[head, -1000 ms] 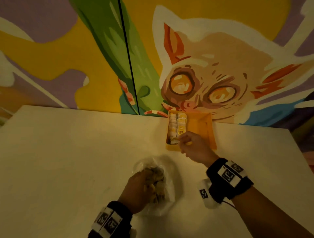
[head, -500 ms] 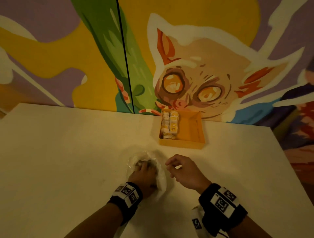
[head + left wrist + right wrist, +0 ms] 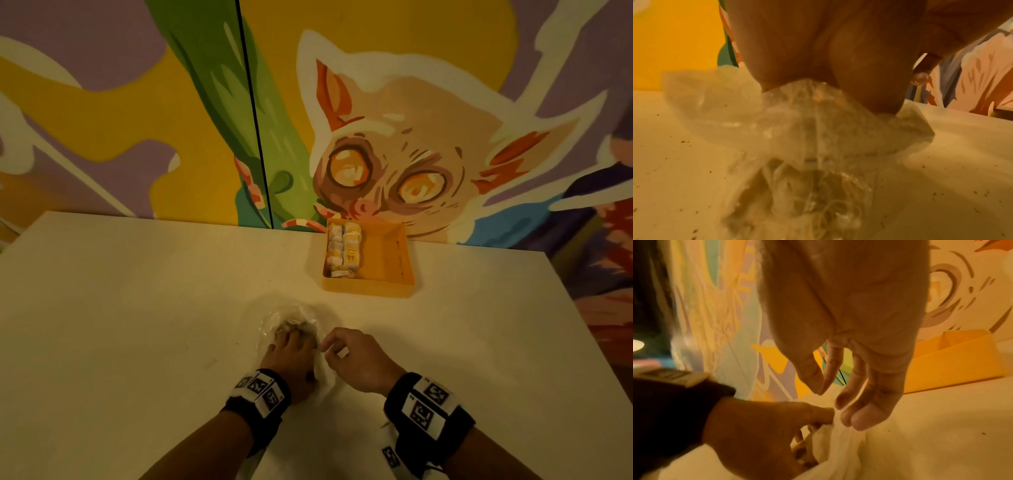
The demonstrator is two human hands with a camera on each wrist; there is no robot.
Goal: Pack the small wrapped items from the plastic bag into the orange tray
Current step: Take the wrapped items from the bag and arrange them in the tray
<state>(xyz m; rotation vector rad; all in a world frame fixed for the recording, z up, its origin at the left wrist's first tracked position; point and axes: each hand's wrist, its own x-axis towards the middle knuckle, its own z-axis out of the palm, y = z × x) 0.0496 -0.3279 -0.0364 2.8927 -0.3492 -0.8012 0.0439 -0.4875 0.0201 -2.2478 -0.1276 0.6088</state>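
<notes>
The orange tray (image 3: 368, 286) stands at the far edge of the table, with two rows of small wrapped items (image 3: 344, 250) along its left side. The clear plastic bag (image 3: 274, 317) lies nearer me, with more wrapped items (image 3: 291, 325) inside. My left hand (image 3: 287, 356) reaches into the bag's mouth and grips the plastic, thumb on top; its fingertips are hidden. In the right wrist view, my right hand (image 3: 830, 400) hangs just above the bag (image 3: 838, 443) beside my left hand (image 3: 760, 431), fingers loosely bent and holding nothing. The tray (image 3: 951, 366) sits beyond it.
The cream table (image 3: 137, 308) carries only the bag and the tray, plus small dark crumbs (image 3: 682, 142). A painted mural wall (image 3: 376, 154) rises right behind the tray. The table's right edge (image 3: 582, 308) runs diagonally close to the tray.
My right hand has pulled back from the tray to the bag and is empty. My left hand has stayed on the bag, now drawn nearer to me.
</notes>
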